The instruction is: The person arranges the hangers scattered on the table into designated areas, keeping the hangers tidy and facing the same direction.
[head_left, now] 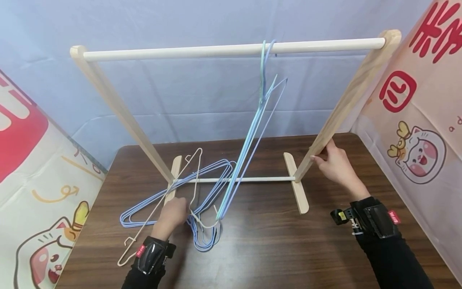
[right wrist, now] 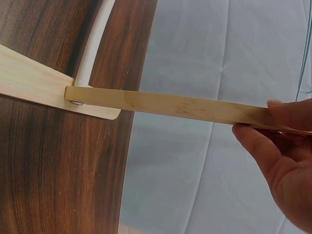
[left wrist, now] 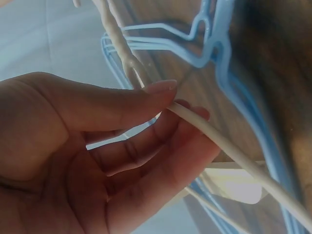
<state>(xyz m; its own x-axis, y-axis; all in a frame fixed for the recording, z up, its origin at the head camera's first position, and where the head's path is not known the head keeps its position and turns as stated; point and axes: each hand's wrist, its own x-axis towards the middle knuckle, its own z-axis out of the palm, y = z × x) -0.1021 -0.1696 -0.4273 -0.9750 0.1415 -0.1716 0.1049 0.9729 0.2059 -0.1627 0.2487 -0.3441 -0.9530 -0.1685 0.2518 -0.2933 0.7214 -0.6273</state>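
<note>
Over the left part of the table, my left hand [head_left: 175, 212] pinches the wire of a white clothes hanger [left wrist: 234, 151] between thumb and fingers. Behind and beside it, several blue hangers [head_left: 142, 224] lie in a nested pile. My right hand [head_left: 335, 168] holds the right wooden post [head_left: 346, 108] of a clothes rack low down, thumb on one side and fingers on the other. From the rack's white top rail [head_left: 173, 53] hang several light blue hangers [head_left: 249, 140], bunched right of its middle.
The rack's left post [head_left: 119, 108] and its wooden feet [head_left: 299, 196] stand on the dark brown table [head_left: 267, 249]. A thin white lower bar [head_left: 265, 179] joins the two sides. Pale blue cloth [head_left: 202, 92] hangs behind, with printed panels on both sides.
</note>
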